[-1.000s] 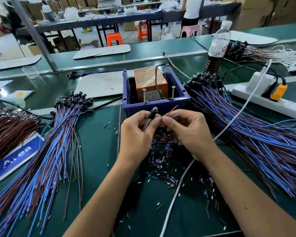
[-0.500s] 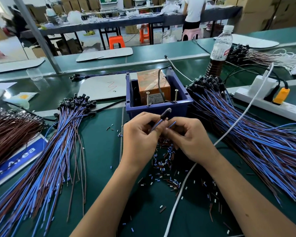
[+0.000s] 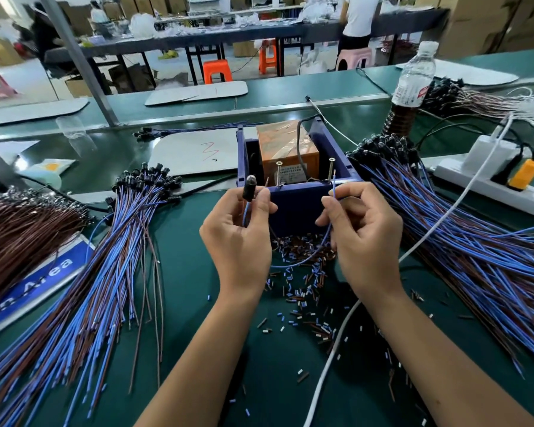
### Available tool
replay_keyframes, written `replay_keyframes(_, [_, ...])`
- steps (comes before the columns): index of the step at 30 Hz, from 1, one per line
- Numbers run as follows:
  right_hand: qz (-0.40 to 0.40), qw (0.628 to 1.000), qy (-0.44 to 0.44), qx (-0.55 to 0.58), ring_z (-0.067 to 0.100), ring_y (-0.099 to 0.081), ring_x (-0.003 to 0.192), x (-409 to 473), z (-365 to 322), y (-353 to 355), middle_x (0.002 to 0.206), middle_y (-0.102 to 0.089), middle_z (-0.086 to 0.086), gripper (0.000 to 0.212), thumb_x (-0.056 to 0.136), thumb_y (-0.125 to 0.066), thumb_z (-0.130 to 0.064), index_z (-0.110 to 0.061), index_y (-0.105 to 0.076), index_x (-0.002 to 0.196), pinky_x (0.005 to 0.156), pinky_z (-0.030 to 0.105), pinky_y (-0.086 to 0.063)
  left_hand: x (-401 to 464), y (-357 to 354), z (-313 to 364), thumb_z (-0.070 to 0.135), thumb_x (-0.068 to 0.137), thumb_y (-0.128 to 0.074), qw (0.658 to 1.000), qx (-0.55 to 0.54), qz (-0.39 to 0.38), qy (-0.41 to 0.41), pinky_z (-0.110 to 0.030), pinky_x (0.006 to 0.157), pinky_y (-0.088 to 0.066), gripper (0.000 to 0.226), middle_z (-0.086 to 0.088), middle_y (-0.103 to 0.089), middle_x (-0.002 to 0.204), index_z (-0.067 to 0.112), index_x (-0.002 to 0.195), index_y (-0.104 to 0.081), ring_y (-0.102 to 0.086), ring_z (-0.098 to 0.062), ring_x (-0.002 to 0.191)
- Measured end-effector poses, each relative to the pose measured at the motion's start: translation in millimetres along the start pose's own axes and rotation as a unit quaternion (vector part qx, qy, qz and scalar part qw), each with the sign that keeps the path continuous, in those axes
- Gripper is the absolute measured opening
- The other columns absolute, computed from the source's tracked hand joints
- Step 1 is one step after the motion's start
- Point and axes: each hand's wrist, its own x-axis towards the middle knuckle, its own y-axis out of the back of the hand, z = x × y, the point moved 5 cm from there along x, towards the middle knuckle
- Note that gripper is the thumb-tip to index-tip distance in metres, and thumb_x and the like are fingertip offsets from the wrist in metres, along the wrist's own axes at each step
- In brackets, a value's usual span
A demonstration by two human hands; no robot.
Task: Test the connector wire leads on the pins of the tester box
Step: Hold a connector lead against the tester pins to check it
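The tester box [image 3: 296, 200] is a dark blue bin holding an orange transformer [image 3: 285, 149], with two upright screw pins, the left pin [image 3: 278, 173] and the right pin [image 3: 331, 169], at its front rim. My left hand [image 3: 239, 238] grips the black connector [image 3: 249, 187] upright and also holds the brown lead [image 3: 266, 182] near the left pin. My right hand [image 3: 363, 234] pinches the blue lead [image 3: 333, 188], its bare tip raised close to the right pin. The wire loops down between both hands.
Bundles of blue and brown connector wires lie at the left [image 3: 105, 257] and at the right [image 3: 463, 229]. Cut insulation bits [image 3: 302, 291] litter the green mat. A white power strip [image 3: 490, 183], a white cable [image 3: 346, 318] and a bottle [image 3: 410, 87] stand at the right.
My hands have spread apart and risen to the box's front rim. The two leads, earlier held together, are now separated, one toward each screw pin. The connector now stands upright.
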Motion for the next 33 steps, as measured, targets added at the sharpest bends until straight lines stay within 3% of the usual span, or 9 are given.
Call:
replay_keyframes(2, [0.056, 0.997, 0.028, -0.051, 0.012, -0.067, 0.061, 2, -3, 4, 0.072, -0.071, -0.007, 0.009, 0.104, -0.064, -0.020, -0.014, -0.069, 0.100, 0.059, 0.021, -0.048, 0, -1, 2, 0.014, 0.096, -0.072, 1.000, 0.013, 0.008, -0.012, -0.026, 0.068, -0.052, 0.010, 0.007, -0.073, 0.069, 0.018, 0.086, -0.074, -0.069, -0.011, 0.066])
replay_keyframes(7, [0.135, 0.984, 0.031, -0.111, 0.008, -0.068, 0.065, 3, -1, 9, 0.074, -0.071, -0.009, 0.019, 0.105, -0.060, -0.018, -0.011, -0.077, 0.106, 0.060, 0.024, -0.052, -4, -2, 2, 0.011, 0.094, -0.066, 1.000, 0.013, 0.027, -0.005, -0.027, 0.059, -0.048, 0.016, 0.006, -0.073, 0.072, 0.022, 0.087, -0.075, -0.057, -0.010, 0.058])
replay_keyframes(10, [0.136, 0.979, 0.051, -0.142, 0.005, -0.069, 0.069, 2, -5, 10, 0.079, -0.074, -0.003, 0.021, 0.104, -0.060, -0.014, -0.007, -0.078, 0.113, 0.065, 0.019, -0.052, -4, -2, 3, 0.010, 0.094, -0.067, 0.999, 0.022, 0.024, -0.015, -0.027, 0.062, -0.052, 0.014, 0.008, -0.074, 0.075, 0.019, 0.092, -0.077, -0.061, -0.009, 0.061])
replay_keyframes(14, [0.118, 0.977, 0.067, -0.164, 0.015, -0.075, 0.081, 3, -10, 7, 0.093, -0.079, 0.007, 0.024, 0.103, -0.061, -0.010, -0.004, -0.076, 0.122, 0.075, 0.025, -0.059, -2, -4, 2, 0.008, 0.096, -0.071, 1.000, 0.006, 0.011, 0.000, -0.030, 0.075, -0.059, 0.011, 0.003, -0.075, 0.077, 0.019, 0.094, -0.069, -0.073, -0.015, 0.074])
replay_keyframes(18, [0.105, 0.977, 0.076, -0.170, 0.016, -0.076, 0.087, 3, -13, 5, 0.097, -0.080, 0.008, 0.026, 0.102, -0.061, -0.006, -0.003, -0.075, 0.124, 0.080, 0.017, -0.055, -2, -4, 4, 0.007, 0.095, -0.071, 1.000, 0.010, 0.007, -0.013, -0.030, 0.077, -0.059, 0.010, 0.003, -0.075, 0.078, 0.015, 0.090, -0.073, -0.072, -0.015, 0.075])
replay_keyframes(25, [0.102, 0.972, 0.086, -0.193, 0.019, -0.076, 0.086, 3, -16, 7, 0.094, -0.079, 0.010, 0.024, 0.101, -0.060, -0.001, -0.001, -0.076, 0.119, 0.079, 0.015, -0.050, -4, -5, 10, 0.006, 0.095, -0.072, 0.999, 0.030, -0.003, -0.028, -0.015, 0.075, -0.053, 0.010, 0.004, -0.076, 0.079, 0.015, 0.091, -0.075, -0.073, -0.012, 0.076])
replay_keyframes(30, [0.098, 0.975, 0.078, -0.184, 0.016, -0.075, 0.087, 3, -15, 7, 0.096, -0.079, 0.009, 0.025, 0.102, -0.060, -0.003, -0.002, -0.076, 0.121, 0.081, 0.012, -0.051, -4, -4, 7, 0.008, 0.094, -0.072, 0.999, 0.029, 0.001, -0.033, -0.017, 0.072, -0.053, 0.017, 0.007, -0.075, 0.078, 0.024, 0.087, -0.073, -0.072, -0.013, 0.074])
replay_keyframes(33, [0.097, 0.982, 0.050, -0.156, 0.007, -0.070, 0.079, 2, -13, 9, 0.093, -0.078, 0.005, 0.025, 0.103, -0.060, -0.006, -0.005, -0.075, 0.123, 0.074, 0.015, -0.051, -4, 2, 9, 0.009, 0.094, -0.071, 0.998, 0.014, 0.056, -0.039, -0.018, 0.072, -0.052, 0.021, 0.006, -0.074, 0.077, 0.028, 0.086, -0.071, -0.069, -0.011, 0.070])
